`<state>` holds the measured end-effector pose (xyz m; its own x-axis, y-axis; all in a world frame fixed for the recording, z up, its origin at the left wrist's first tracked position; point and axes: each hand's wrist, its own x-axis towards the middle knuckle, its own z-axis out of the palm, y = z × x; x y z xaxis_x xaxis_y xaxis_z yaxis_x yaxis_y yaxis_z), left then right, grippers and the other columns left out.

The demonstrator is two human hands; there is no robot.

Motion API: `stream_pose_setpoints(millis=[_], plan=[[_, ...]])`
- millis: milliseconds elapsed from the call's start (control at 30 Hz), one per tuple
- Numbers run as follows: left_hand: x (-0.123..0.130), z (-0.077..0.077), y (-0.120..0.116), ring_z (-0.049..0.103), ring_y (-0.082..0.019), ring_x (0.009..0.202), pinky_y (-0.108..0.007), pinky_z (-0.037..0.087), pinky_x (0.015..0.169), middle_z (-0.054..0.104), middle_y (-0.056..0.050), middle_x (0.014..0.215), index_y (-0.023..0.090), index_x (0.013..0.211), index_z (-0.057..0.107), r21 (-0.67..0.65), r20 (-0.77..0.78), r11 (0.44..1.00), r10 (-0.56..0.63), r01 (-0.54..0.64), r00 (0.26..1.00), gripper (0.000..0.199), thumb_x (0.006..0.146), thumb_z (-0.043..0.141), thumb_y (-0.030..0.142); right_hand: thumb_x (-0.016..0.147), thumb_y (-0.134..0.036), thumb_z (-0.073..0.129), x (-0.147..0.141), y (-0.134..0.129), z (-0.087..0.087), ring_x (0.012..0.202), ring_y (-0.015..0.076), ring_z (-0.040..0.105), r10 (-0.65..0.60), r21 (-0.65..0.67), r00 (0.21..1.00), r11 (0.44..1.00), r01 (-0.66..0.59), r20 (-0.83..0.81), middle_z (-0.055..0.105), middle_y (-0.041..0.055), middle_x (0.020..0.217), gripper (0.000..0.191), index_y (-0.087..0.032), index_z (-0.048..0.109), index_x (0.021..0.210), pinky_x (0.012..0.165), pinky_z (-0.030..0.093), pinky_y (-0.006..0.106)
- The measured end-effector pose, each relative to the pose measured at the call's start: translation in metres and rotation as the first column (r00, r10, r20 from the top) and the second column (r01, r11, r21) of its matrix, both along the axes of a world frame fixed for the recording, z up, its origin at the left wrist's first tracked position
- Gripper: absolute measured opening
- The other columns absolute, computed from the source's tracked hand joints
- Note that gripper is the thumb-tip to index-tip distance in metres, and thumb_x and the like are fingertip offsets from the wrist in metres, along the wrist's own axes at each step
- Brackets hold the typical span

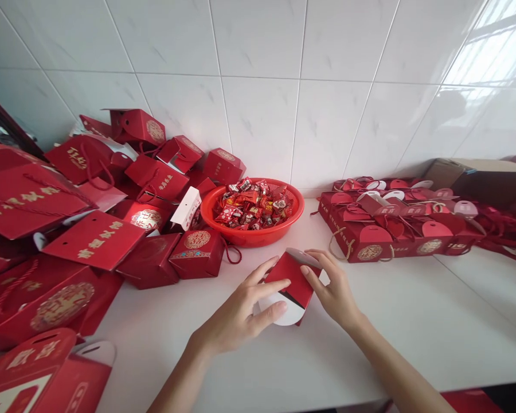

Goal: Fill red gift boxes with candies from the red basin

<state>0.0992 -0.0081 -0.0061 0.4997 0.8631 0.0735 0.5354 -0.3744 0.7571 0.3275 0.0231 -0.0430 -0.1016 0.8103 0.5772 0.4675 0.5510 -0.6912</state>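
Observation:
A small red paper box point(293, 279) sits on the white table, between my two hands. Its rounded white-backed flap hangs toward me, and another flap stands at the far side. My left hand point(247, 307) is at the box's left, fingers spread over its top and the near flap. At the right, my right hand point(333, 287) has its fingers on the far flap and right edge, with thumb and fingers apart. Behind the box, an orange-red plastic basket point(258, 235) holds many red-wrapped candies point(251, 206).
Many red gift boxes point(148, 261) are piled on the left, reaching the tiled wall point(258, 126). Rows of red boxes point(370, 252) stand at the right, near a brown cardboard box point(468, 178). The white table point(413, 321) has its front edge at the bottom.

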Motion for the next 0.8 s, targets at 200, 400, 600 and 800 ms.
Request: stream_pose_setpoints(millis=[200, 400, 600, 800], plan=[[-0.002, 0.004, 0.0, 0.025, -0.038, 0.153, -0.05, 0.036, 0.119, 0.022, -0.009, 0.169, 0.028, 0.146, 0.054, -0.029, 0.0, 0.998, -0.058, 0.058, 0.998, 0.074, 0.083, 0.069, 0.062, 0.101, -0.032, 0.054, 0.0, -0.003, -0.001, 0.102, 0.021, 0.068, 0.004, 0.086, 1.0, 0.996, -0.004, 0.009, 0.067, 0.0106, 0.113, 0.019, -0.023, 0.068, 0.111, 0.085, 0.059, 0.034], [0.001, 0.004, 0.002, 0.043, -0.03, 0.145, -0.046, 0.038, 0.119, 0.046, -0.009, 0.158, 0.028, 0.15, 0.047, 0.037, 0.114, 0.999, 0.021, -0.025, 0.993, 0.061, 0.095, 0.058, 0.053, 0.102, -0.033, 0.052, 0.002, -0.007, -0.001, 0.1, 0.0214, 0.068, 0.037, 0.103, 0.998, 0.994, -0.042, 0.05, 0.068, 0.0114, 0.112, 0.023, -0.023, 0.069, 0.114, 0.08, 0.06, 0.034], [0.003, -0.004, 0.003, 0.042, -0.029, 0.146, -0.045, 0.039, 0.119, 0.044, -0.008, 0.159, 0.028, 0.154, 0.038, 0.029, 0.108, 0.994, 0.103, -0.107, 0.989, 0.067, 0.095, 0.058, 0.051, 0.102, -0.033, 0.052, 0.0, -0.011, -0.004, 0.101, 0.0229, 0.069, 0.099, 0.12, 0.993, 0.987, -0.106, 0.068, 0.068, 0.0124, 0.113, 0.025, -0.023, 0.071, 0.115, 0.082, 0.06, 0.036], [0.005, -0.007, 0.004, 0.042, -0.029, 0.146, -0.046, 0.038, 0.12, 0.045, -0.006, 0.158, 0.03, 0.152, 0.042, 0.078, 0.105, 0.993, 0.084, -0.092, 0.991, 0.061, 0.096, 0.058, 0.047, 0.104, -0.034, 0.046, -0.002, -0.014, -0.005, 0.102, 0.0243, 0.068, 0.119, 0.129, 0.988, 0.983, -0.131, 0.097, 0.068, 0.0125, 0.112, 0.03, -0.024, 0.071, 0.117, 0.084, 0.059, 0.04]])
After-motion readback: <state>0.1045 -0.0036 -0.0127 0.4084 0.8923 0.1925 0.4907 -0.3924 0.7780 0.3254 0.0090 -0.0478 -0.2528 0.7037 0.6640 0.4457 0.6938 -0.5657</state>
